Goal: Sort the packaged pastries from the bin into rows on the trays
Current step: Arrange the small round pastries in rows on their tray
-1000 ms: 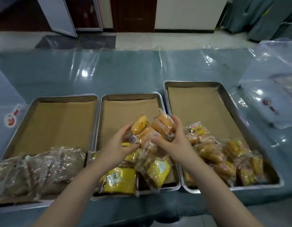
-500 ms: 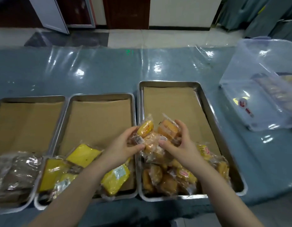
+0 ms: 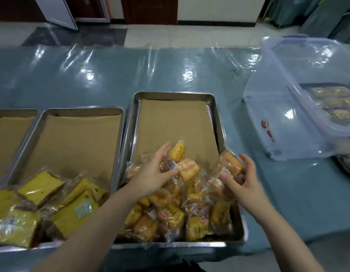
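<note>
My left hand (image 3: 152, 173) grips two clear-wrapped orange pastries (image 3: 182, 161) above the right tray (image 3: 219, 118). My right hand (image 3: 242, 179) holds one wrapped orange pastry (image 3: 229, 163) over that tray's right edge. Below both hands a loose pile of wrapped orange pastries (image 3: 180, 216) fills the near half of the tray; its far half shows bare brown paper. The middle tray (image 3: 119, 122) carries several yellow cake packets (image 3: 52, 205) at its near end. The clear plastic bin (image 3: 299, 107) lies at the right.
A third tray (image 3: 13, 112) shows partly at the left edge. More packaged pastries (image 3: 337, 103) show through the bin's wall at the far right. The table is covered in shiny blue-green plastic sheeting (image 3: 131, 75). Beyond it are a tiled floor and a door.
My hands have moved apart: the right one drew its pastry off to the right, the left one keeps two. The view swung right, bringing the bin further in.
</note>
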Demonstrator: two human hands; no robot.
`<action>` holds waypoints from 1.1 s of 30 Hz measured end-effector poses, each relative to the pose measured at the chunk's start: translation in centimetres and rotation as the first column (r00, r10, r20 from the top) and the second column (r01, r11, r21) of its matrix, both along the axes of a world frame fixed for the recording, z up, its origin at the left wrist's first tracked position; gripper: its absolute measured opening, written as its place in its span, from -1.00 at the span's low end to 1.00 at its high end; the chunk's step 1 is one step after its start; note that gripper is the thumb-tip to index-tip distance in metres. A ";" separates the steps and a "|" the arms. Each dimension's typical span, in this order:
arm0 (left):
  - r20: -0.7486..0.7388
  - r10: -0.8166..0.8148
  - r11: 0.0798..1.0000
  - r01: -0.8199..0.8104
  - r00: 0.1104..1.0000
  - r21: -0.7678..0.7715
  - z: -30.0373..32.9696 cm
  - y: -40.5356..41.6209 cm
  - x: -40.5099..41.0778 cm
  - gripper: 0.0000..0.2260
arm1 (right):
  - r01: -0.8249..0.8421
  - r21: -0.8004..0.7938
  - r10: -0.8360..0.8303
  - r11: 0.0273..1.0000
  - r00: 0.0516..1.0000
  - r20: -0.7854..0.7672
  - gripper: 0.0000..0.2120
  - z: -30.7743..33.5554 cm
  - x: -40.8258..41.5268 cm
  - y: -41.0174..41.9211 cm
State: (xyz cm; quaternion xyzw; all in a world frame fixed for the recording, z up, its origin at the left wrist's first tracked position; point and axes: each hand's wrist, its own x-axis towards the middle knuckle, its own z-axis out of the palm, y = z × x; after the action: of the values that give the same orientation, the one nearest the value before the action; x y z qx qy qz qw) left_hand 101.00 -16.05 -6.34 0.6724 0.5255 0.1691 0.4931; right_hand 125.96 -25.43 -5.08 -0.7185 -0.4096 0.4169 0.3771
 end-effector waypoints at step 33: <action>-0.407 -0.184 0.958 0.256 0.895 0.130 -2.2 3.4 5.6 -0.61 | -0.460 -0.160 0.485 0.874 0.850 0.204 -0.42 -6.0 2.6 2.8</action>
State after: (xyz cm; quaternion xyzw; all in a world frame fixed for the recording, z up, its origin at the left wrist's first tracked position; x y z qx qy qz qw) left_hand 106.57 -12.64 -8.51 0.7898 0.5158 0.0213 0.3313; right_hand 128.56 -22.63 -11.09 -0.6590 -0.5932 0.4288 0.1729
